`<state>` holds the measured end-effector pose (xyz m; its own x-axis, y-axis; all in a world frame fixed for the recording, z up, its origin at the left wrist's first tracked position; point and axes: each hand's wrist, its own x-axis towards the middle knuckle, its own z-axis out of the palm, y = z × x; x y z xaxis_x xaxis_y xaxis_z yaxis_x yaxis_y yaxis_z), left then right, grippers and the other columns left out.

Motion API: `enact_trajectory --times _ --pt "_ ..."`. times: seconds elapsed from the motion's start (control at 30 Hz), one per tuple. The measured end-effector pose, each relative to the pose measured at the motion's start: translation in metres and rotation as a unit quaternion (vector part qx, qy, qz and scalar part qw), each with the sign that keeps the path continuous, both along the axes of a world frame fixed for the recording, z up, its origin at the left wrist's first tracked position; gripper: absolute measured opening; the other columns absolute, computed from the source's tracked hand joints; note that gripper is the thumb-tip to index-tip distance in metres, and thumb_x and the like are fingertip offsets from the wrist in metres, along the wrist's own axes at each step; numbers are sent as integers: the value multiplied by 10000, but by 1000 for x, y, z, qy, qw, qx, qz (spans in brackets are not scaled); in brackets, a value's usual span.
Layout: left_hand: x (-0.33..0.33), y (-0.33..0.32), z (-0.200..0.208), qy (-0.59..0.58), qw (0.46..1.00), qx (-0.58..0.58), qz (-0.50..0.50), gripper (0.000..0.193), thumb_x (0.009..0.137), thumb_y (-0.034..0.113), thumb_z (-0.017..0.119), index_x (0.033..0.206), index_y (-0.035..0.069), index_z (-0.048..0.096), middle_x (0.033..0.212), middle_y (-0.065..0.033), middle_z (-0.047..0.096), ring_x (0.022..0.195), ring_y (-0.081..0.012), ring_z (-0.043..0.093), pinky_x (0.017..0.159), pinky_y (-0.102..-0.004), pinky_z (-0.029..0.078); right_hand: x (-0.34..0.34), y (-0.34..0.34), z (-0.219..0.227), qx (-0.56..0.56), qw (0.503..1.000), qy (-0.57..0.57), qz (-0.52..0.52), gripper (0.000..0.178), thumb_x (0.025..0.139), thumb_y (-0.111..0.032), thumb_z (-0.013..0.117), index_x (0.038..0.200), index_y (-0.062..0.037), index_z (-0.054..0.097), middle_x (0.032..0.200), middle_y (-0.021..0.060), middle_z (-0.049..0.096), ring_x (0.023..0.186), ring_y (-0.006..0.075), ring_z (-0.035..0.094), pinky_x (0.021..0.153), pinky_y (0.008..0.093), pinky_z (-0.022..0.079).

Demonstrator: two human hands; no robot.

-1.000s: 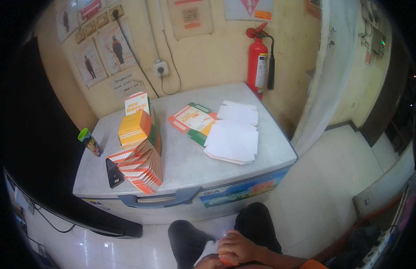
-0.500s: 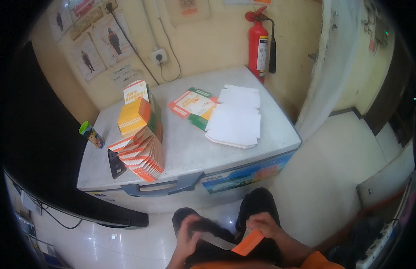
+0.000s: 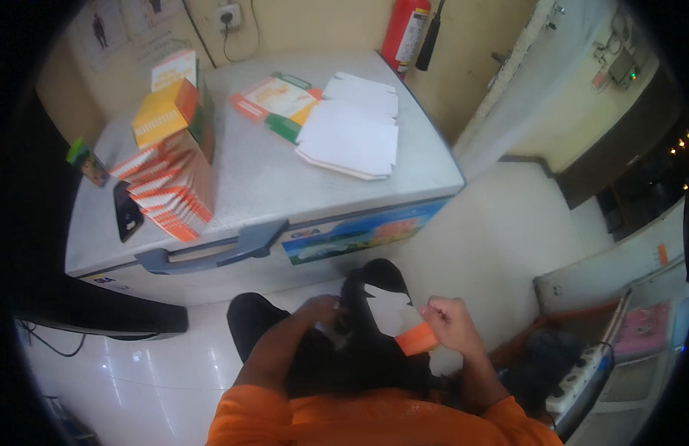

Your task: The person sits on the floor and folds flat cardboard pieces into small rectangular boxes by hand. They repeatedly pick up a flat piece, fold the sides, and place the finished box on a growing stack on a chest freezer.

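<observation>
My right hand (image 3: 451, 322) is closed on a cardboard box blank (image 3: 389, 311) above my lap, its white inner side and an orange flap showing. My left hand (image 3: 320, 309) is over my dark trousers, apart from the blank; its fingers are blurred, and a greyish smear shows by them. On the chest freezer's lid (image 3: 248, 182) in front of me lies a stack of flat blanks, white side up (image 3: 352, 137), beside a printed red, green and white blank (image 3: 274, 98). To the left, several folded orange-and-white cartons (image 3: 173, 186) lean in a row near a yellow carton (image 3: 164, 115).
A green-topped cup (image 3: 88, 165) and a dark phone (image 3: 127, 212) are at the lid's left side. The freezer's grey handle (image 3: 210, 259) juts toward me. A red fire extinguisher (image 3: 404, 33) hangs behind, and crates and a power strip (image 3: 574, 386) are at right.
My view has tipped down and turned right. My right hand has lifted the blank, showing more of its white side, while my left hand has moved forward, away from my body.
</observation>
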<state>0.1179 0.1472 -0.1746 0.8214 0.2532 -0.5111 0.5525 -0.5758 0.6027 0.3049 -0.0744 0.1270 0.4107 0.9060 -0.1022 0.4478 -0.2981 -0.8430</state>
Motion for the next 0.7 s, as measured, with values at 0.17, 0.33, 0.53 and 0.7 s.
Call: enact_trajectory --times 0.17,0.33,0.53,0.7 --pt "-35 -33 -163 41 997 11 -68 580 913 481 673 1372 140 574 1338 -207 613 1233 -384 592 1042 -464 478 6 -26 1 -13 1000 -5 -22 348 967 -112 634 702 16 449 621 34 313 605 66 329 495 296 315" --pt "-41 -5 -109 51 994 -50 -80 556 874 406 718 1352 149 599 1371 -199 585 1235 -391 587 1050 -460 478 -14 -32 9 -6 999 -10 -37 341 970 -107 631 702 5 451 616 15 341 606 57 335 500 284 317" --pt "-61 -11 -192 -52 930 127 -342 503 887 305 689 1356 144 611 1355 -190 581 1251 -365 572 1067 -438 476 -18 9 27 17 999 -2 30 334 985 -124 618 710 -3 472 630 -13 391 606 57 356 505 280 322" --pt "-44 -8 -105 -67 995 -48 -52 377 974 260 562 1291 67 629 1199 -203 659 1111 -326 643 967 -442 501 -9 8 16 71 996 55 18 347 1002 -165 604 705 -21 495 648 -12 434 628 59 392 545 276 348"
